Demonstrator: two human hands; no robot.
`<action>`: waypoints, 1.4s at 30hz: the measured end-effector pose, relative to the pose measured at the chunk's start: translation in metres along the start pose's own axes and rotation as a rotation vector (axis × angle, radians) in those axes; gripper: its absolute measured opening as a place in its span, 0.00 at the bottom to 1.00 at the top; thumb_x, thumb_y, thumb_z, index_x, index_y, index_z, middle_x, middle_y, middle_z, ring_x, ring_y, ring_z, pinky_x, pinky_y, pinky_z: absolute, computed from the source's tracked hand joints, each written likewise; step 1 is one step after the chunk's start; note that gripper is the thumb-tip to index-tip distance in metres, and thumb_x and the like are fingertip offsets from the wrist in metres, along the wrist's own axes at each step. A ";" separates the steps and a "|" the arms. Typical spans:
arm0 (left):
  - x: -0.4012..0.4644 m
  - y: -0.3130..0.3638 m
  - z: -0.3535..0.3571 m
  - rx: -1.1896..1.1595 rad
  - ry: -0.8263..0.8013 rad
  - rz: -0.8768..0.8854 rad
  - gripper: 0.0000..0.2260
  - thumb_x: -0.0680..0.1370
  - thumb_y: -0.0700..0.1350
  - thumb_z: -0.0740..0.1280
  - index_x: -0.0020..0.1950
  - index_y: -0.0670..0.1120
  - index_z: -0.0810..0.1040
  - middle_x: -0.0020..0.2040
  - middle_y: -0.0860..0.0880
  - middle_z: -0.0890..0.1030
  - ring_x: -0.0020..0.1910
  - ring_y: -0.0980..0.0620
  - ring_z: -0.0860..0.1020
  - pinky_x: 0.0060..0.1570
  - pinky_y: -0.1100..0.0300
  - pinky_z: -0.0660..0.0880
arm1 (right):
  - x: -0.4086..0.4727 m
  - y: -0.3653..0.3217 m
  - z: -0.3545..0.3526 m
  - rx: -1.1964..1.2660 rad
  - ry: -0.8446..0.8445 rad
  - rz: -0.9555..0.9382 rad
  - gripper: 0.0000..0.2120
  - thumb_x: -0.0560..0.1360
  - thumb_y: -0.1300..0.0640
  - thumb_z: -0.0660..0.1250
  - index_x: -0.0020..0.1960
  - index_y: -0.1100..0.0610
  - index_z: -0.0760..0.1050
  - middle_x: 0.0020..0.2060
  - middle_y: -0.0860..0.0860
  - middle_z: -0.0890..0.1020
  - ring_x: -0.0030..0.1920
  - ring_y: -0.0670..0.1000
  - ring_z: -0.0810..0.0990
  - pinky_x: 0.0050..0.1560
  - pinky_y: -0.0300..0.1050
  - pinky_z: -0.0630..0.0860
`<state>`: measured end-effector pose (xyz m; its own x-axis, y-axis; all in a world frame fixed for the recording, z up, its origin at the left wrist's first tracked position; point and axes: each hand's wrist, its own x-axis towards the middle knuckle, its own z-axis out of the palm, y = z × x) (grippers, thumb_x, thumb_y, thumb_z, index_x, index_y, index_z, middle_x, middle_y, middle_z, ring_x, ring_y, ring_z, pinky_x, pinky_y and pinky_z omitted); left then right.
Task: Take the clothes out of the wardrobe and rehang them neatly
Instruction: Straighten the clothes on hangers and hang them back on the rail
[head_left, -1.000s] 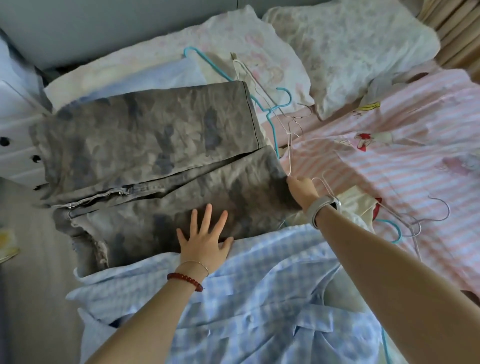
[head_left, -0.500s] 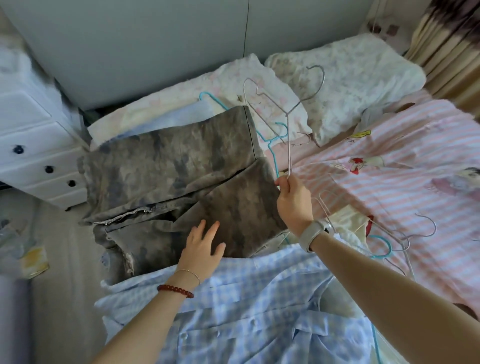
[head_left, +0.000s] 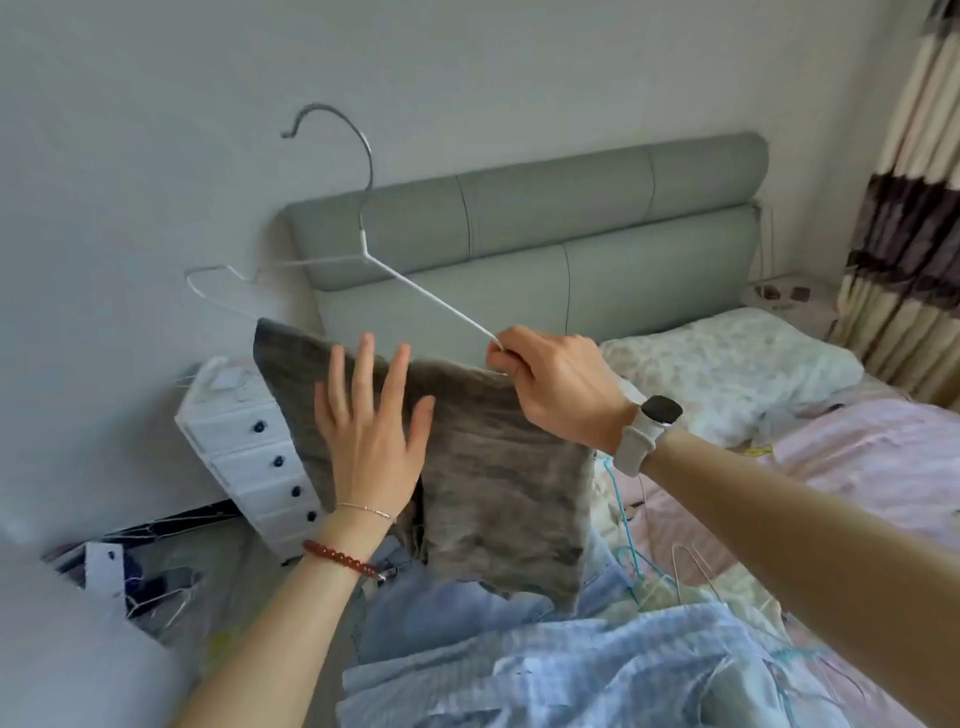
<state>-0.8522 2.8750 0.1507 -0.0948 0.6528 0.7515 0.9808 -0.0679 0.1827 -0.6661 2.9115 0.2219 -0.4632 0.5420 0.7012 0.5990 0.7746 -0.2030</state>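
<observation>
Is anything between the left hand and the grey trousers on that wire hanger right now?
Nothing visible. The left hand lies open and flat in front of the grey trousers, which drape over the wire hanger. The right hand pinches the hanger's end beside the cloth, clear of the left.

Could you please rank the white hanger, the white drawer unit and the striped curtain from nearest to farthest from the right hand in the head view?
1. Hanger: pinched in the right hand.
2. Drawer unit: lower left, beside the bed.
3. Curtain: far right edge.
</observation>
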 end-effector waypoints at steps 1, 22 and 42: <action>0.007 0.001 -0.022 0.075 0.000 0.045 0.23 0.80 0.60 0.46 0.69 0.50 0.64 0.69 0.42 0.70 0.71 0.39 0.59 0.66 0.37 0.51 | 0.005 -0.014 -0.017 -0.047 0.057 -0.078 0.15 0.75 0.52 0.53 0.43 0.58 0.76 0.32 0.51 0.81 0.29 0.59 0.77 0.28 0.39 0.61; -0.235 0.133 -0.260 0.098 -0.074 0.188 0.20 0.70 0.64 0.59 0.34 0.52 0.82 0.24 0.52 0.78 0.25 0.51 0.76 0.29 0.63 0.68 | -0.242 -0.159 -0.117 -0.005 0.293 0.116 0.14 0.78 0.55 0.56 0.39 0.60 0.75 0.31 0.53 0.76 0.35 0.52 0.69 0.36 0.46 0.64; -0.563 0.030 -0.491 0.268 -0.296 -0.554 0.22 0.73 0.65 0.56 0.35 0.53 0.83 0.24 0.54 0.78 0.23 0.55 0.75 0.20 0.65 0.68 | -0.379 -0.473 -0.032 0.490 -0.386 -0.470 0.13 0.80 0.52 0.51 0.44 0.56 0.71 0.32 0.54 0.76 0.34 0.53 0.72 0.31 0.47 0.68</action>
<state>-0.8531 2.1347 0.0447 -0.5818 0.7189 0.3805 0.8130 0.4999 0.2987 -0.7530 2.3290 0.0745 -0.8451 0.1266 0.5194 -0.0316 0.9580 -0.2849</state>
